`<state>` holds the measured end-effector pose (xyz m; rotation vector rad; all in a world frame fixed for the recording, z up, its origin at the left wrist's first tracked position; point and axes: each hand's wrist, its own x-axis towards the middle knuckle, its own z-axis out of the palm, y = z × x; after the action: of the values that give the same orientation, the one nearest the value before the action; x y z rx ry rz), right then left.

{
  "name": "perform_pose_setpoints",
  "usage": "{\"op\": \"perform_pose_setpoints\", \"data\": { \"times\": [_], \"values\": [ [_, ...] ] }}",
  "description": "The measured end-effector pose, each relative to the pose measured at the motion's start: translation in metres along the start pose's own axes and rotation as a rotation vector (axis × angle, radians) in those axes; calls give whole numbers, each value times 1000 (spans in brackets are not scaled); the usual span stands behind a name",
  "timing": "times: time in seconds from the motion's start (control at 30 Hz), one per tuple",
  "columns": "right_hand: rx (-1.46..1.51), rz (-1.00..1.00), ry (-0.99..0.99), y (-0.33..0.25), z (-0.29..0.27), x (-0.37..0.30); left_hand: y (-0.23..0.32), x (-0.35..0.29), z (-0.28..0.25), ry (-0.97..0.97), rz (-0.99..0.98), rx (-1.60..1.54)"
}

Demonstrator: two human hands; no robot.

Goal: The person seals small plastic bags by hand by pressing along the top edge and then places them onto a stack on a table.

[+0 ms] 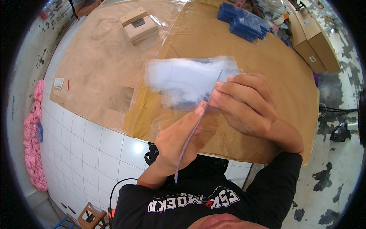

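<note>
Bluish-grey sheet (pixel 183 150) in both hands (pixel 173 143) (pixel 248 107), upper end at right fingertips (pixel 219 84).

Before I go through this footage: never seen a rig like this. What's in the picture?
There's no machine: the bare left hand and right hand belong to one person. The single view comes from a fisheye camera worn on that person's head, looking down, so straight edges bend. Picture left is the wearer's left. Both hands hold a thin sheet, seen nearly edge-on. On the brown-covered table lie a blurred pale pile, a wooden block and blue flat pieces.
</note>
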<state>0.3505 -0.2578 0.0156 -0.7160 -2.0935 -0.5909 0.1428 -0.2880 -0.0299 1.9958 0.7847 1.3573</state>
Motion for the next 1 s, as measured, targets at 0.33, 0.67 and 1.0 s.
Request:
{"op": "perform_pose_setpoints", "data": {
  "times": [0.33, 0.67, 1.0],
  "values": [
    [84, 109, 10, -2, 1, 7, -1, 2, 1, 63, 71, -13],
    [644, 420, -330, 2, -22, 22, -13, -3, -16, 242, -411, -433],
    [1430, 1043, -783, 3, -25, 21, -31, -1, -24, 97, -265, -628]
  ]
}}
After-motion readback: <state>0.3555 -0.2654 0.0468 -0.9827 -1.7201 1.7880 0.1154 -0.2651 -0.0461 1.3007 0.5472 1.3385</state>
